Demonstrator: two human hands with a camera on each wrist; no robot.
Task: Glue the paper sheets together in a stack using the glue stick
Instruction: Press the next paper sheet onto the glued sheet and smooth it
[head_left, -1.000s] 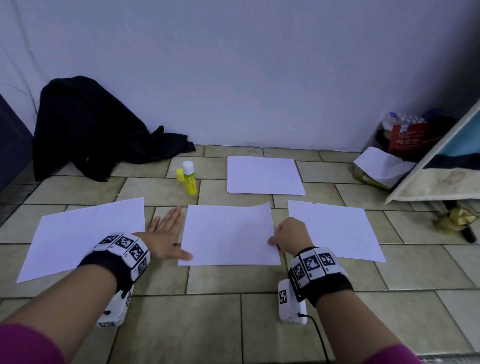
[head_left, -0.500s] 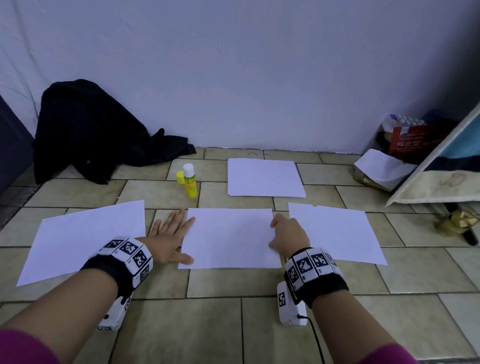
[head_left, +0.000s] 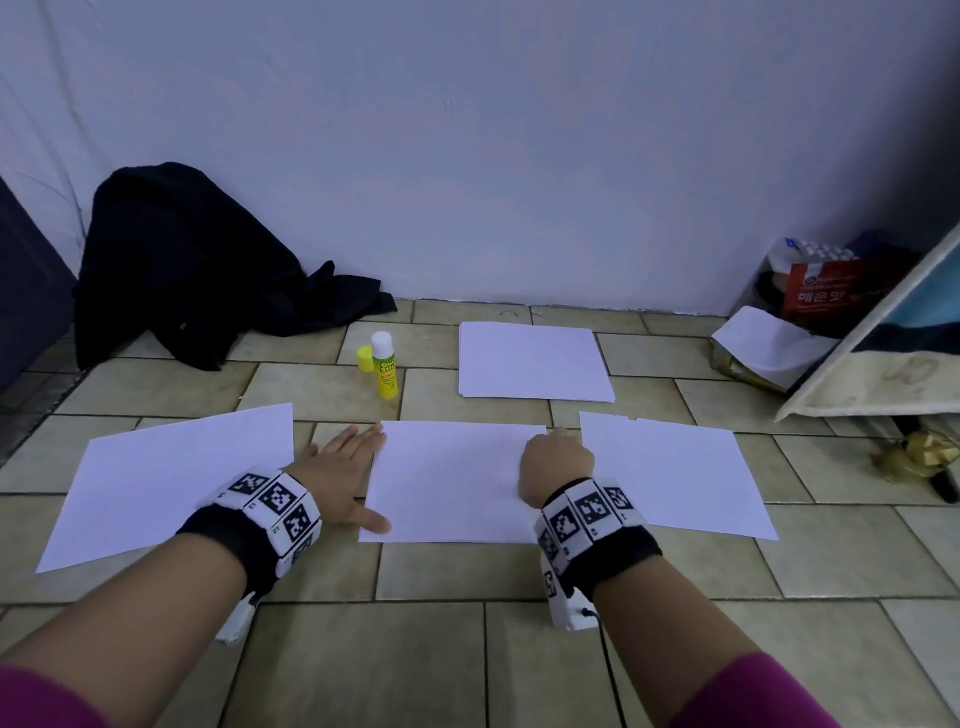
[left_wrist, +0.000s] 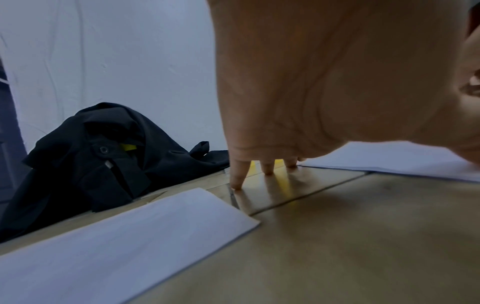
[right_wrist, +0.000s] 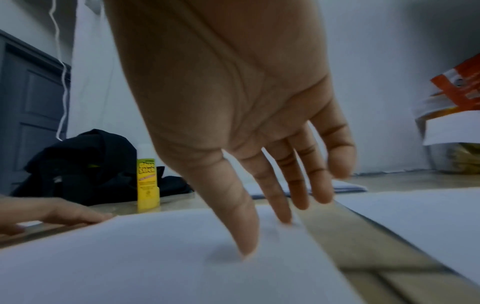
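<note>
The middle paper sheet (head_left: 447, 480) lay flat on the tiled floor (head_left: 467, 649), directly before the person. The right hand (head_left: 556, 462) rested on its right edge with fingers extended and loosely spread, the fingertips (right_wrist: 246, 250) pressing down on the paper, nothing pinched. The left hand (head_left: 345, 470) lay flat at the sheet's left edge, fingers straight and together on the tile, its thumb touching the sheet's near left corner. The glue stick (head_left: 383, 365) stood upright at 11 o'clock from that sheet, uncapped, its yellow cap (head_left: 364, 359) just beside it on the left. A small stack of paper (head_left: 532, 361) lay at 1 o'clock, another sheet (head_left: 675, 473) at 3 o'clock, and a fourth sheet (head_left: 166, 478) at 9 o'clock. A black garment (head_left: 187, 270) was heaped against the wall (head_left: 493, 156) farther off at 10 o'clock.
</note>
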